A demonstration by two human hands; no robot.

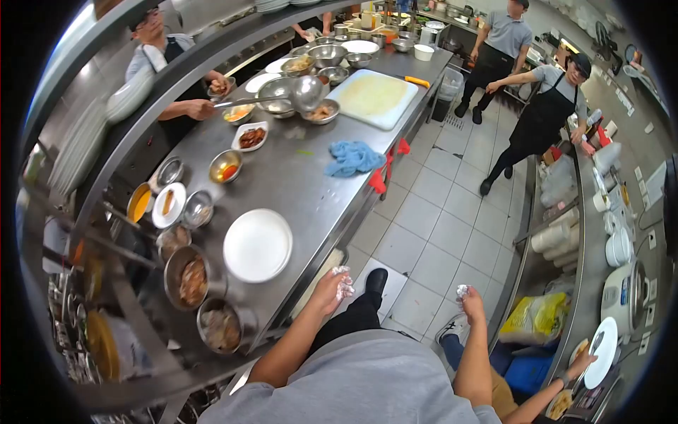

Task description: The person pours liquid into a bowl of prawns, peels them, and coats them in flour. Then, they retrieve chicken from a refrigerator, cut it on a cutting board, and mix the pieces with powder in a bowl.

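Note:
My left hand (pixel 330 291) is held beside the long steel counter, nearest a stack of white plates (pixel 258 245). Its fingers are curled and covered with something white, flour-like or crumpled. On the other side of my body my right hand (pixel 472 304) hangs over the floor, its fingers drawn together, with the same white stuff at the fingertips. Whether either hand holds a thing or is only coated cannot be made out. Steel bowls with raw-looking meat, one bowl (pixel 191 279) and another bowl (pixel 220 325), stand left of the plates.
The counter (pixel 296 177) carries a blue cloth (pixel 355 157), a cutting board (pixel 374 97) and several bowls. Across it a person holds a large ladle (pixel 308 94). Two people stand in the tiled aisle (pixel 424 191). At right, another person's hand holds a white plate (pixel 602 353).

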